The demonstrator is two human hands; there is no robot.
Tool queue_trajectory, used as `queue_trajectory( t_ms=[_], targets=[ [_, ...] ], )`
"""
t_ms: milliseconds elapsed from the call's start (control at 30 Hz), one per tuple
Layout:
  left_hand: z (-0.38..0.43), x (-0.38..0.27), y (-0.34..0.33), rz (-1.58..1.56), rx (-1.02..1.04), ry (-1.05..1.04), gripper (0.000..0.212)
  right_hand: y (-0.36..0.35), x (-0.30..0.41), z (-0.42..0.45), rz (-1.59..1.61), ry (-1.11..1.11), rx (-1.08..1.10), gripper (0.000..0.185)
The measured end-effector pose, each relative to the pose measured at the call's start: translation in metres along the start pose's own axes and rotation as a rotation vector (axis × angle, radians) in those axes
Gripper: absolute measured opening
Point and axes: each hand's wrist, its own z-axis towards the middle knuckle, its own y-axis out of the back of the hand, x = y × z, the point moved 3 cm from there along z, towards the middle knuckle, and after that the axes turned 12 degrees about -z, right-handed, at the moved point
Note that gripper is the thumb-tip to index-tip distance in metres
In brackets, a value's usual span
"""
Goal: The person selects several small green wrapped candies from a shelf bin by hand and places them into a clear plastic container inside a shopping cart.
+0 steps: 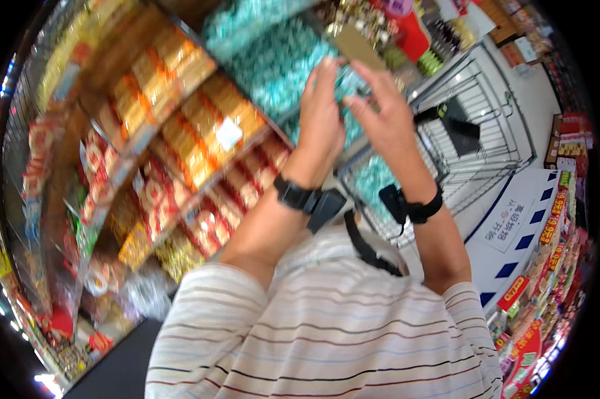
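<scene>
My left hand point(322, 112) and my right hand point(392, 117) are raised close together over a bin of small teal-wrapped pieces point(275, 65). Between the thumb and fingers of my right hand is a small shiny teal-and-clear wrapped item point(352, 82), blurred. The left fingertips come up beside it; whether they grip it is unclear. Each wrist wears a black strap with a black device. Below the hands, more teal-wrapped pieces point(374, 182) show through the near end of a wire shopping cart point(524, 124).
A black object point(462, 129) lies in the cart. Left are shelves of gold-and-orange packs point(190, 134) and red-and-white packs point(155, 199). Above right are bins of assorted wrapped goods point(359, 20). A white panel with blue dashes point(514, 219) and a packed display point(554, 259) stand at right.
</scene>
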Motion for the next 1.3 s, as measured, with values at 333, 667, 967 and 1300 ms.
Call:
queue_trajectory(
  t_ms=[333,667,967,1300],
  targets=[
    [0.075,-0.096,-0.048,-0.004,0.161,-0.141,0.035,-0.019,0.050,0.112,0.014,0.202,-0.061,0.046],
    [0.226,-0.198,0.010,0.530,0.075,-0.360,0.054,-0.149,0.007,0.270,-0.210,0.530,-0.136,0.056],
    [0.173,-0.203,0.034,1.099,-0.187,-0.920,0.057,-0.165,-0.032,0.252,-0.291,0.333,0.232,0.056],
    [0.083,-0.157,-0.024,0.839,0.095,-0.740,0.032,-0.098,-0.027,0.190,0.273,0.172,0.279,0.038]
  ],
)
